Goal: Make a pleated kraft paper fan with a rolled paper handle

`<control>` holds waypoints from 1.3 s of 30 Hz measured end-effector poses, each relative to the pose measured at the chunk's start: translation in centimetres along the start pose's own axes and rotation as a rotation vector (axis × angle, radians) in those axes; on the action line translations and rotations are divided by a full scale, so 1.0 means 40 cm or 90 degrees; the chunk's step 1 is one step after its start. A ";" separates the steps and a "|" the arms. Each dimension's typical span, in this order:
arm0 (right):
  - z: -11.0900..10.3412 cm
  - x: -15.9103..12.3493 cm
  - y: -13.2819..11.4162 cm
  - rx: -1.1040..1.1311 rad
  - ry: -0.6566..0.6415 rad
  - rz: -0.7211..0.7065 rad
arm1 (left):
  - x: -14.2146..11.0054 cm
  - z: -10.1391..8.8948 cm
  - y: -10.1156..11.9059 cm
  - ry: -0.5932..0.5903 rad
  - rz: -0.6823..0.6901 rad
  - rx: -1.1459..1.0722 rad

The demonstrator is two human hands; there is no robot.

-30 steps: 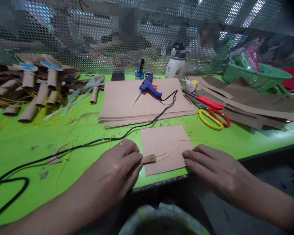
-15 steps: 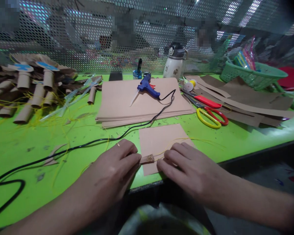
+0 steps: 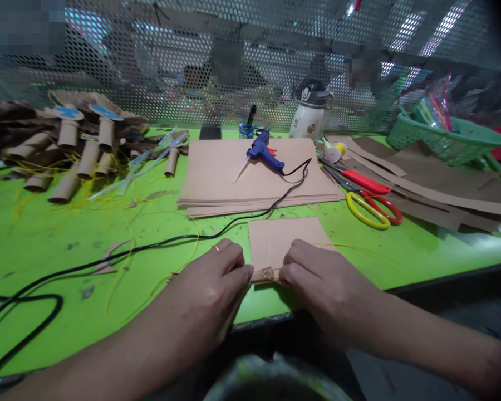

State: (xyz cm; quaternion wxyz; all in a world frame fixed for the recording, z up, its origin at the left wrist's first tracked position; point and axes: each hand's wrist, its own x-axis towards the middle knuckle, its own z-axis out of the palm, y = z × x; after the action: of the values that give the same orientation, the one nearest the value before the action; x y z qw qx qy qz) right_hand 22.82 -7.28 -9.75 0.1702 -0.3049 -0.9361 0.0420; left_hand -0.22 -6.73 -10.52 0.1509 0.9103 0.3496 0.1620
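My left hand [image 3: 219, 284] is closed around a thin bundle of folded brown paper [image 3: 262, 274], whose frayed, glossy end sticks out past the fingertips. That end lies along the near edge of a small brown paper sheet [image 3: 286, 236]. My right hand [image 3: 313, 273] has its fingers pinched together on the same near edge, which looks curled up around the bundle. A thin yellow string [image 3: 350, 247] comes out beyond my right hand and trails across the sheet to the right. The undersides of both hands' fingertips are hidden.
Behind lies a stack of brown paper [image 3: 217, 167] bearing a blue glue gun [image 3: 265, 153]; its black cord [image 3: 171, 239] crosses leftward. Scissors [image 3: 367, 209], brown offcuts [image 3: 434, 172] and a green basket [image 3: 451, 139] are right. Paper tubes [image 3: 87, 159] pile up left. A bottle [image 3: 311, 114] stands behind.
My right hand has moved in closer to my left hand. The small sheet's near edge, flat before, now appears drawn up over the bundle. The view has shifted slightly left.
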 end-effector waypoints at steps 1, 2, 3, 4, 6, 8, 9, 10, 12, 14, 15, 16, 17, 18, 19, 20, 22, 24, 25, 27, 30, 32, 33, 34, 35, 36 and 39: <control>-0.005 0.007 0.004 0.010 -0.017 0.015 | 0.002 -0.003 0.002 0.003 0.003 -0.001; -0.011 0.015 0.008 0.019 -0.041 0.029 | 0.003 -0.006 0.003 0.007 0.004 0.000; -0.019 0.025 0.012 0.027 -0.068 0.044 | 0.004 -0.008 0.005 0.010 0.007 0.004; -0.027 0.035 0.016 0.032 -0.096 0.058 | 0.005 -0.010 0.005 0.012 0.010 0.012; -0.045 0.057 0.022 0.044 -0.143 0.081 | 0.005 -0.011 0.005 0.013 0.017 0.031; -0.061 0.078 0.028 0.060 -0.175 0.101 | 0.005 -0.010 0.004 0.016 0.024 0.046; -0.066 0.086 0.031 0.071 -0.185 0.107 | 0.005 -0.011 0.003 0.017 0.025 0.048; -0.070 0.092 0.035 0.085 -0.193 0.112 | 0.005 -0.012 0.004 0.019 0.022 0.046; -0.072 0.100 0.043 0.114 -0.198 0.123 | 0.006 -0.015 0.006 0.023 0.013 0.035; -0.070 0.101 0.052 0.147 -0.196 0.131 | 0.006 -0.020 0.010 0.026 0.003 0.027; -0.068 0.101 0.056 0.161 -0.195 0.134 | 0.006 -0.021 0.012 0.026 0.000 0.026; -0.067 0.101 0.059 0.172 -0.193 0.135 | 0.006 -0.021 0.013 0.025 -0.001 0.028; -0.066 0.100 0.061 0.180 -0.193 0.136 | 0.007 -0.020 0.013 0.025 0.001 0.034; -0.065 0.100 0.063 0.184 -0.194 0.137 | 0.008 -0.018 0.012 0.029 0.004 0.042; -0.065 0.101 0.064 0.188 -0.195 0.139 | 0.009 -0.015 0.010 0.036 0.008 0.053; -0.065 0.102 0.064 0.190 -0.197 0.143 | 0.011 -0.011 0.007 0.046 0.014 0.066; -0.065 0.104 0.064 0.195 -0.198 0.147 | 0.016 -0.003 0.000 0.070 0.025 0.092; -0.064 0.104 0.063 0.204 -0.192 0.147 | 0.020 0.003 -0.006 0.084 0.032 0.108; -0.064 0.104 0.063 0.208 -0.188 0.147 | 0.022 0.006 -0.008 0.089 0.033 0.111; -0.064 0.102 0.062 0.217 -0.184 0.156 | 0.022 0.007 -0.010 0.104 0.030 0.112; -0.066 0.103 0.062 0.223 -0.191 0.165 | 0.016 0.005 -0.006 0.122 0.022 0.126; -0.068 0.106 0.065 0.223 -0.202 0.167 | 0.012 0.000 -0.001 0.097 0.033 0.148; -0.068 0.108 0.066 0.225 -0.208 0.170 | 0.011 -0.003 0.002 0.077 0.046 0.156; -0.069 0.110 0.068 0.229 -0.214 0.175 | 0.010 -0.006 0.004 0.059 0.060 0.159; -0.068 0.112 0.071 0.235 -0.220 0.181 | 0.009 -0.008 0.005 0.047 0.074 0.158; -0.068 0.114 0.073 0.246 -0.225 0.187 | 0.009 -0.011 0.006 0.042 0.086 0.154; -0.066 0.116 0.080 0.294 -0.237 0.206 | 0.009 -0.013 0.005 0.037 0.117 0.143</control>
State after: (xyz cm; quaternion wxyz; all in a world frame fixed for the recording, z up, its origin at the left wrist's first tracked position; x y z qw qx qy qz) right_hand 22.00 -2.03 -6.51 0.0521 -0.3903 -0.8563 0.3341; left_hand -0.06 -6.54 -9.90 0.0227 0.9445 0.2851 0.1616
